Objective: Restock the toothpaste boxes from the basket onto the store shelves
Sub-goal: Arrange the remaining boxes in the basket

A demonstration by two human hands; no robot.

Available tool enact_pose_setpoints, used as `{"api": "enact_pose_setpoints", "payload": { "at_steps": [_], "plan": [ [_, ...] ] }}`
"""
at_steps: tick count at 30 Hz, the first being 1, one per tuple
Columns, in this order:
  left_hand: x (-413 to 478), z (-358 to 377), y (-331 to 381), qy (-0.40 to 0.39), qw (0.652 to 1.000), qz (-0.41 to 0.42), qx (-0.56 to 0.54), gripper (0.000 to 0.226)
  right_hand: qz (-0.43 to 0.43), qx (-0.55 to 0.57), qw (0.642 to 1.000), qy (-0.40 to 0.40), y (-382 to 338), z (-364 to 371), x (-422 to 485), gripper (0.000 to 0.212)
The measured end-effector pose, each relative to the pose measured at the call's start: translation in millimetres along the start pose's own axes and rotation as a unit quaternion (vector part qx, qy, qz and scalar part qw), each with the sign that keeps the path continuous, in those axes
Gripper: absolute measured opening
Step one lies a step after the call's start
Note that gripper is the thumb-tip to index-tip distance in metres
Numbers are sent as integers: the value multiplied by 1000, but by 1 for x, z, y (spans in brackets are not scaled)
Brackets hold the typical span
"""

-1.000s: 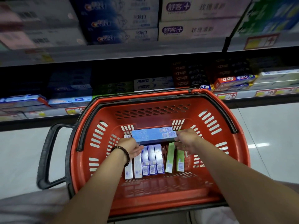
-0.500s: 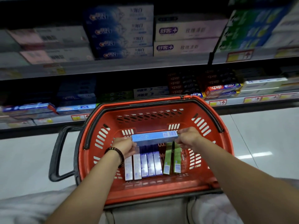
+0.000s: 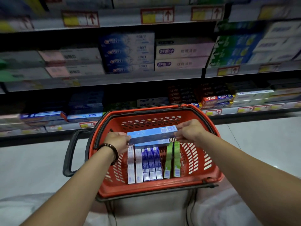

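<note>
Toothpaste box (image 3: 151, 136), light blue, was pinched at each end by the left hand (image 3: 118, 141) and right hand (image 3: 189, 130), probably to keep its long body level. It hung crosswise above the red basket (image 3: 203, 152), over other boxes (image 3: 146, 163) lying side by side inside, facing stocked shelves (image 3: 130, 79) where it likely belonged.

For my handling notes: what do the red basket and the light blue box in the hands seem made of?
Red basket: likely moulded plastic, fairly matte; its walls have regular slots. Light blue box: probably printed cardboard, slightly glossy; straight folded edges, printed code patch.
</note>
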State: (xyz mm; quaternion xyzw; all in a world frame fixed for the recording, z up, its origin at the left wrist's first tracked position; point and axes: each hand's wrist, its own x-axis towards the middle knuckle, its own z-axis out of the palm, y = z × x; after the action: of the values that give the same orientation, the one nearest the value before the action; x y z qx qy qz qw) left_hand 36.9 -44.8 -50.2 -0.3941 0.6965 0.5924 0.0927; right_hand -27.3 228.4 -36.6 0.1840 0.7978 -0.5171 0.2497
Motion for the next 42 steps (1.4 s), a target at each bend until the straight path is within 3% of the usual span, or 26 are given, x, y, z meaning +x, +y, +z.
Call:
{"api": "enact_pose_setpoints", "payload": {
  "at_steps": [9, 24, 42],
  "plan": [
    [-49, -37, 32, -49, 997, 47, -34, 26, -97, 8, 995, 24, -31, -15, -37, 16],
    [-83, -78, 83, -71, 981, 181, -15, 25, -193, 72, 978, 18, -65, -36, -68, 15],
    [-75, -67, 76, -62, 977, 205, -10, 17, -158, 140, 977, 14, -61, -36, -70, 15]
  ]
}}
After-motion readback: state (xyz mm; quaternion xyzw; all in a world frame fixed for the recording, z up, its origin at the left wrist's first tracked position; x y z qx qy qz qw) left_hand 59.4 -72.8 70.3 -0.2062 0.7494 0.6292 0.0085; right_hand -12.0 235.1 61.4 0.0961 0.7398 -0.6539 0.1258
